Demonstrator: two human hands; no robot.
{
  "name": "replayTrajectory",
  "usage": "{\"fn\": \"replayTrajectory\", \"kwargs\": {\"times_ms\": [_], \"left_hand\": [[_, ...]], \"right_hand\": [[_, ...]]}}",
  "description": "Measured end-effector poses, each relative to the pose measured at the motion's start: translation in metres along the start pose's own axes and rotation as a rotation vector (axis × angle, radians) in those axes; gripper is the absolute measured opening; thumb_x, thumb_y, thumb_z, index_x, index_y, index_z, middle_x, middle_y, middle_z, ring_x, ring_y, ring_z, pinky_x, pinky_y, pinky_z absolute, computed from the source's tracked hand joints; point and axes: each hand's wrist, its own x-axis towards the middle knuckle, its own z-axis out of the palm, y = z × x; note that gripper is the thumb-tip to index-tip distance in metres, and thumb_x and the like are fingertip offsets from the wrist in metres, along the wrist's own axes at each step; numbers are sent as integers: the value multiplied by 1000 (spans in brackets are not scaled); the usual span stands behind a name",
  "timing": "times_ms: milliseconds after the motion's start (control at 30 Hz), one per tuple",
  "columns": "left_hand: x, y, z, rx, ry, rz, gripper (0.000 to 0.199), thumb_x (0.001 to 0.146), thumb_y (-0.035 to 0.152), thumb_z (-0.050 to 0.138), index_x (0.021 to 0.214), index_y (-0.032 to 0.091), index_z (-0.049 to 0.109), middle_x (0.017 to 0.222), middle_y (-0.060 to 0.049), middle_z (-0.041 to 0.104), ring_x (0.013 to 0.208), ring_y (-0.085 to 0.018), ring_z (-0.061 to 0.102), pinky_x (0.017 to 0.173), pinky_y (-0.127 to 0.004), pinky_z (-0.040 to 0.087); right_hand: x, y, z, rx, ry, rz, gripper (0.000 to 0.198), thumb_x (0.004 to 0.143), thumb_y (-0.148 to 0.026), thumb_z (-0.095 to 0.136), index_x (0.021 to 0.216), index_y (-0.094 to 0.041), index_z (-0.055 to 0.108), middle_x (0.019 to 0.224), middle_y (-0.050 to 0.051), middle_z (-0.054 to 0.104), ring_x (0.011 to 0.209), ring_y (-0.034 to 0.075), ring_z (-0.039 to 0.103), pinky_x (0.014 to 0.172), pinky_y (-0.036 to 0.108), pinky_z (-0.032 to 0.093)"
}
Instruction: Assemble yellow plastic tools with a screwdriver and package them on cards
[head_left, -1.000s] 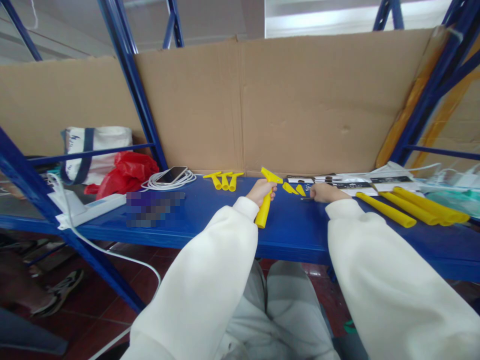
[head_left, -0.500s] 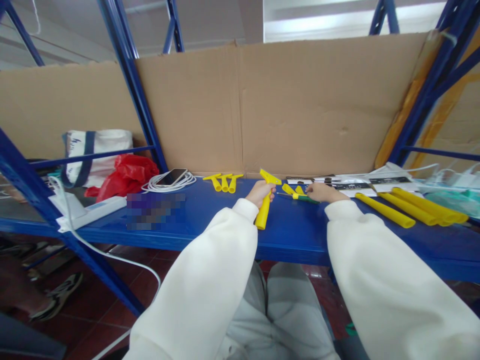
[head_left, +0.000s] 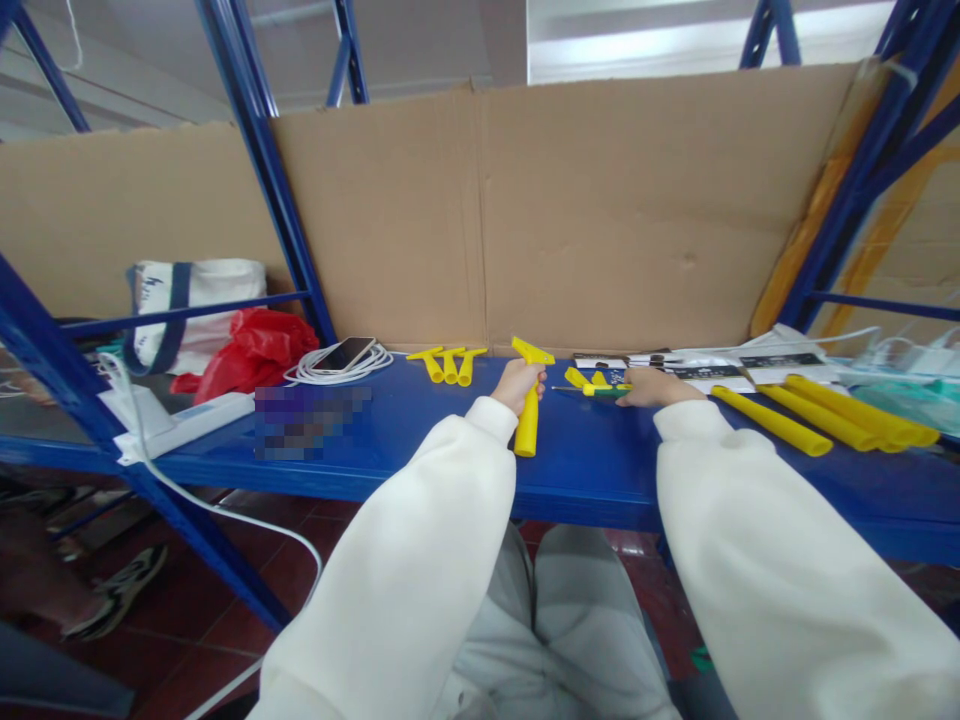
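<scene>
My left hand [head_left: 519,388] is wrapped round a yellow T-shaped scraper [head_left: 528,425], its wide head [head_left: 533,351] pointing up and away. To its right, my right hand [head_left: 651,388] has its fingers closed at the end of the green and yellow handle of a screwdriver [head_left: 604,389]. The thin shaft of the screwdriver points left toward the scraper. Small yellow parts [head_left: 576,377] lie just behind the screwdriver, partly covered by it. Several yellow T-shaped scrapers [head_left: 450,366] lie side by side at the back, left of my left hand.
Several yellow tubes [head_left: 772,421] lie on the right of the blue shelf [head_left: 442,440], near flat black-and-white packets [head_left: 709,374]. On the left are a phone [head_left: 346,354] on coiled white cable, a red bag [head_left: 259,350] and a white power strip [head_left: 195,425]. A cardboard wall [head_left: 600,210] closes the back.
The scraper in my left hand has turned more upright. My right hand has shifted slightly right and down along the screwdriver, and the handle's end has swung a little away from me.
</scene>
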Motion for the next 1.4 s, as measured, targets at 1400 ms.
{"fn": "replayTrajectory", "kwargs": {"times_ms": [1400], "left_hand": [[2,0,-1,-37,86,-71,26,82,-2,52,67,18,45,49,7,43,35,-6,35,41,-20,29]], "right_hand": [[-4,-54,-10,1032,460,-97,45,77,-68,60,91,-26,52,75,4,62,75,22,62,78,40,54]]}}
